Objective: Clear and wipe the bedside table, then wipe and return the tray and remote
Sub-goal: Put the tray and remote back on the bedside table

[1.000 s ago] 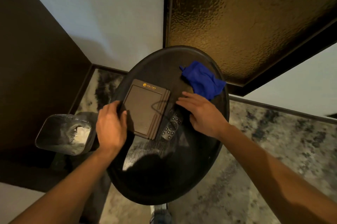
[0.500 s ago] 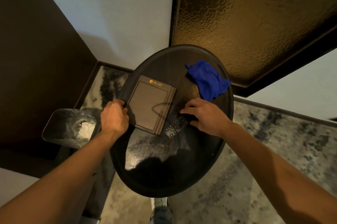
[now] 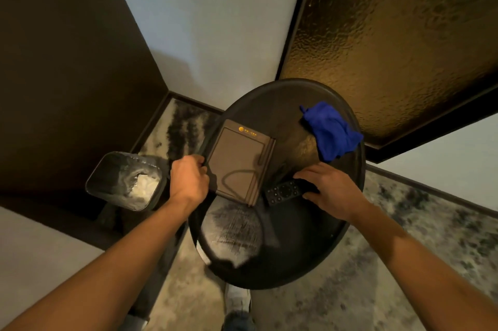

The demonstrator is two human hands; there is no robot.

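A round dark bedside table fills the middle of the view. On its left half lies a flat brown leather tray with a small gold logo. My left hand grips the tray's near left edge. Just right of the tray lies a black remote, turned crosswise. My right hand is closed over the remote's right end. A crumpled blue cloth rests at the table's far right edge, apart from both hands.
A lined waste bin with crumpled white paper inside stands on the floor left of the table. A dark panel and white wall close the corner behind. Patterned grey carpet spreads to the right. My shoe shows below the table.
My right hand has closed on the remote and turned it from lengthwise beside the tray to crosswise. My left hand has tightened on the tray's edge. The cloth has not moved.
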